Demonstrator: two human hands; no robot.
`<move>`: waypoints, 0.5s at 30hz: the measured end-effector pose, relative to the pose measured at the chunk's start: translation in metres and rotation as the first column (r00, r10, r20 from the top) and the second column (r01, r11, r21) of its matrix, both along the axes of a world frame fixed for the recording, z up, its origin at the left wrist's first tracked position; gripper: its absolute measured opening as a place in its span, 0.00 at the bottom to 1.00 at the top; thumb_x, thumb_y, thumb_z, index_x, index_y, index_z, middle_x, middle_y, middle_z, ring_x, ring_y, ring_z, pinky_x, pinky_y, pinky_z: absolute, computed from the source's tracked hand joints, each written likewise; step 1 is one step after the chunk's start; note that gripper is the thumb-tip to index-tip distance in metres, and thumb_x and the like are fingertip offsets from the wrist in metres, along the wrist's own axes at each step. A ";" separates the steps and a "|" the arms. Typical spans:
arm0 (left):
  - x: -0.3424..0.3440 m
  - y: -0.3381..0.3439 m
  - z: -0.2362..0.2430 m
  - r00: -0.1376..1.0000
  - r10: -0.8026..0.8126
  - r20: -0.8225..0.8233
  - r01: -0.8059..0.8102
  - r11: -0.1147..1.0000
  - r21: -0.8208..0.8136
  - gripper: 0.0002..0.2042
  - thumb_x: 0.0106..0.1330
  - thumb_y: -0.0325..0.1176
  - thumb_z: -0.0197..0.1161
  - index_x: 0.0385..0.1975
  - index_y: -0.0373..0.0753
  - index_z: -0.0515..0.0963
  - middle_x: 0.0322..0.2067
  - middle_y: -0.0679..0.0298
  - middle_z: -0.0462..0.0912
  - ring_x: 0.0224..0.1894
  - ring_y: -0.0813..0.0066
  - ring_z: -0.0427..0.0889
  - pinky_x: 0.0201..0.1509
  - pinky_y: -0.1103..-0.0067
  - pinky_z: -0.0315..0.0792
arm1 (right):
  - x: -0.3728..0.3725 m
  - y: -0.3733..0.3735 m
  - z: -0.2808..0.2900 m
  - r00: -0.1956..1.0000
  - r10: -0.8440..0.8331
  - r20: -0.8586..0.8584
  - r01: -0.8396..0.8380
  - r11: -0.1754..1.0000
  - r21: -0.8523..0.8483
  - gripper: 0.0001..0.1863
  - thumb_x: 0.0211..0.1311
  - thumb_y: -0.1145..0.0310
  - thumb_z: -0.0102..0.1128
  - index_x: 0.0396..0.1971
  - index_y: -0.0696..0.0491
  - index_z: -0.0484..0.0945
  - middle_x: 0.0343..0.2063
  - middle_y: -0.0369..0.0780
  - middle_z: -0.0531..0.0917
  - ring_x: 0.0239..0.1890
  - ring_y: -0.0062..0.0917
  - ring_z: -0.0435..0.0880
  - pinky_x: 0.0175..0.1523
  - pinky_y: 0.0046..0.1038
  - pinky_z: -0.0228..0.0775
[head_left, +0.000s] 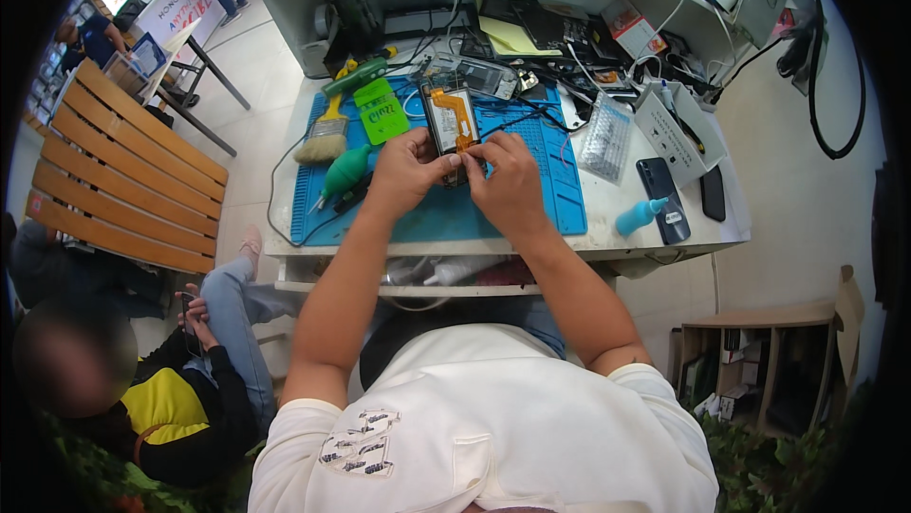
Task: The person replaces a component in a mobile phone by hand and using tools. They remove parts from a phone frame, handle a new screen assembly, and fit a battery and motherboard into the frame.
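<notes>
An opened phone, its battery and an orange flex cable exposed, is held upright above the blue repair mat. My left hand grips its lower left edge, the thumb laid across the front. At the lower right corner my right hand pinches with thumb and fingertips near the cable's lower end; whether it grips the cable or the phone's edge is too small to tell. Left of my hands lie a green air blower, a wide brush and a lime-green card.
Behind the phone lies a translucent phone frame among cables and parts. To the right are bubble wrap, a white box, a light-blue bottle and a dark phone. A seated person is at my left, near a wooden bench.
</notes>
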State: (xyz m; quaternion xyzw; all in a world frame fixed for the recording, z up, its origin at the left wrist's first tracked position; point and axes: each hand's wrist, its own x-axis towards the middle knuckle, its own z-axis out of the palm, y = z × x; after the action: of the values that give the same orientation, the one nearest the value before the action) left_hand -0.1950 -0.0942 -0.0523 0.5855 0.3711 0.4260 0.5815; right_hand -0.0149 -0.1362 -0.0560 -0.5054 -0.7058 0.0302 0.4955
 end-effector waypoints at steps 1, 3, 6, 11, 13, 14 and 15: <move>0.002 -0.002 0.002 1.000 0.005 0.009 -0.005 1.000 0.003 0.15 0.65 0.26 0.74 0.49 0.31 0.81 0.42 0.61 0.89 0.41 0.80 0.87 0.42 0.80 0.82 | 0.000 0.000 0.000 1.000 -0.009 -0.026 0.009 1.000 -0.005 0.04 0.55 0.77 0.71 0.30 0.58 0.86 0.32 0.43 0.82 0.39 0.39 0.80 0.43 0.39 0.75; 0.005 -0.005 0.004 1.000 0.009 0.029 -0.009 1.000 0.003 0.14 0.67 0.26 0.72 0.49 0.31 0.80 0.42 0.61 0.89 0.41 0.80 0.87 0.41 0.81 0.82 | -0.001 0.000 0.001 0.998 -0.018 -0.054 0.018 1.000 0.004 0.03 0.54 0.77 0.71 0.29 0.58 0.86 0.31 0.42 0.82 0.38 0.39 0.80 0.42 0.39 0.75; 0.009 -0.008 0.006 0.998 0.017 0.059 -0.017 1.000 -0.003 0.13 0.70 0.27 0.70 0.51 0.30 0.79 0.42 0.61 0.89 0.41 0.81 0.87 0.42 0.81 0.83 | 0.000 -0.001 0.004 0.997 -0.014 -0.072 0.015 1.000 0.018 0.03 0.54 0.77 0.71 0.29 0.58 0.86 0.30 0.43 0.83 0.37 0.39 0.80 0.42 0.39 0.75; 0.016 -0.015 0.000 0.995 0.091 0.051 -0.090 0.996 -0.006 0.13 0.75 0.28 0.64 0.55 0.29 0.78 0.43 0.62 0.88 0.41 0.82 0.86 0.43 0.82 0.83 | 0.000 0.000 0.006 0.993 0.001 -0.119 -0.009 0.998 -0.063 0.03 0.56 0.75 0.70 0.27 0.59 0.85 0.29 0.43 0.84 0.35 0.41 0.82 0.42 0.40 0.76; 0.020 -0.017 -0.003 0.993 0.102 0.056 -0.103 0.994 0.020 0.13 0.75 0.28 0.64 0.55 0.29 0.78 0.42 0.63 0.88 0.41 0.82 0.86 0.43 0.81 0.83 | -0.001 0.002 0.003 0.985 -0.012 -0.174 -0.011 0.991 -0.136 0.05 0.57 0.74 0.70 0.27 0.60 0.85 0.29 0.44 0.84 0.34 0.41 0.83 0.41 0.40 0.76; 0.021 -0.017 -0.005 0.992 0.108 0.059 -0.110 0.993 0.033 0.13 0.76 0.28 0.63 0.55 0.29 0.78 0.42 0.63 0.88 0.41 0.82 0.86 0.44 0.81 0.83 | -0.002 0.003 0.002 0.979 -0.020 -0.202 -0.015 0.985 -0.171 0.05 0.57 0.73 0.70 0.27 0.60 0.85 0.29 0.45 0.84 0.34 0.41 0.83 0.41 0.40 0.77; 0.022 -0.017 -0.007 0.992 0.113 0.061 -0.116 0.992 0.053 0.13 0.76 0.28 0.63 0.55 0.29 0.79 0.42 0.63 0.88 0.41 0.82 0.86 0.44 0.81 0.83 | -0.004 0.003 0.003 0.972 -0.028 -0.233 -0.021 0.978 -0.207 0.06 0.58 0.73 0.69 0.28 0.61 0.84 0.29 0.45 0.83 0.33 0.41 0.83 0.40 0.40 0.76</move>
State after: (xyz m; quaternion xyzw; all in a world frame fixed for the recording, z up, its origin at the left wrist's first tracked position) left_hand -0.1733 -0.1107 -0.0593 0.5667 0.3748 0.4858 0.5499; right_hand -0.0187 -0.1329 -0.0531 -0.5486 -0.6344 0.1625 0.5198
